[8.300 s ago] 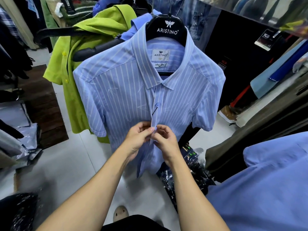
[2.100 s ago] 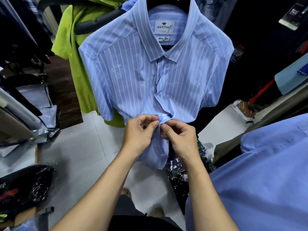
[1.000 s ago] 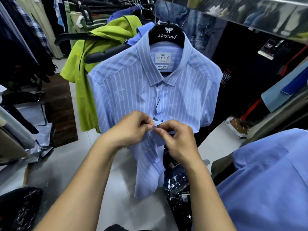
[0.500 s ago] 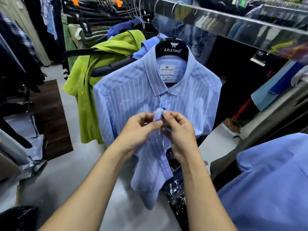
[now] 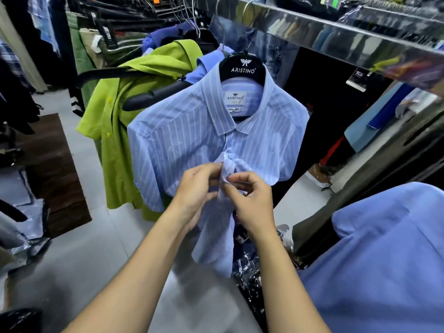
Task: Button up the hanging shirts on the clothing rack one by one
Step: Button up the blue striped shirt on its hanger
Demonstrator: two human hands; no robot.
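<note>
1. The striped blue shirt [image 5: 192,140] hangs on a black hanger [image 5: 243,68] from the rack rail [image 5: 336,34], directly ahead of both hands and rising above them.
2. The left hand [image 5: 194,191] pinches the placket edge on its side, thumb and forefinger curled onto the fabric.
3. The right hand [image 5: 252,200] pinches the opposite edge, fingertips meeting the left hand's at the front seam; whether a button sits between them I cannot tell.
4. 1 fastened button [image 5: 231,156] shows just above the fingertips; below the hands the shirt front hangs loose.
5. Handling, as I judge it: the cloth is thin, light and soft, so it bunches and swings on the hanger instead of resisting a push. The buttons look small and smooth, likely to slip.
6. Best hold, in my view: pinch the 2 placket edges close beside the next button and its hole, keeping the fabric taut between the hands.
7. Containers: none in use. Clear plastic bags [image 5: 249,272] with dark contents lie below the right wrist; what is inside is unclear.
8. A lime green shirt [image 5: 115,145] hangs beyond the left hand.
</note>
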